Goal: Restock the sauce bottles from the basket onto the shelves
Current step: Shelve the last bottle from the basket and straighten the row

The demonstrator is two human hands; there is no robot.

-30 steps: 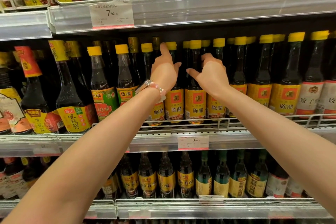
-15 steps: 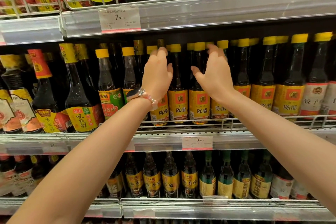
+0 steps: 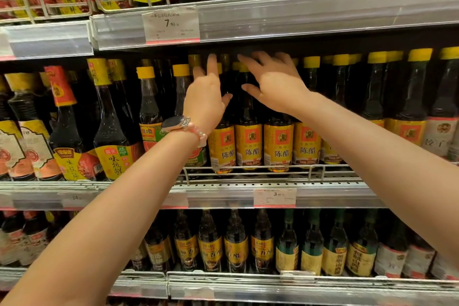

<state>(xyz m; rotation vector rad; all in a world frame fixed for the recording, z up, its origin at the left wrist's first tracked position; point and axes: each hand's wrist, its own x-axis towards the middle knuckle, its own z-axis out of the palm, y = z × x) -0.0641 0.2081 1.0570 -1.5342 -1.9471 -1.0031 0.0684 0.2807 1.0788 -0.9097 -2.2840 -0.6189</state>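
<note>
Dark vinegar bottles (image 3: 249, 146) with yellow caps and yellow-red labels stand in rows on the middle shelf (image 3: 273, 182). My left hand (image 3: 207, 97) is raised among their necks with fingers straight, reaching toward the caps. My right hand (image 3: 275, 84) is beside it, fingers spread and extended over the bottle tops, touching or nearly touching them. Neither hand grips a bottle. The basket is out of view.
The upper shelf (image 3: 273, 20) carries yellow-labelled sauce bottles behind a wire rail and a 7.90 price tag (image 3: 171, 25). Tall soy sauce bottles (image 3: 111, 131) stand at the left. The lower shelf (image 3: 248, 281) holds more dark bottles. A 3.90 tag (image 3: 274, 197) hangs on the middle shelf.
Both hands have risen from the bottle bodies to the caps and their fingers have spread. The view has shifted slightly up and closer to the shelf.
</note>
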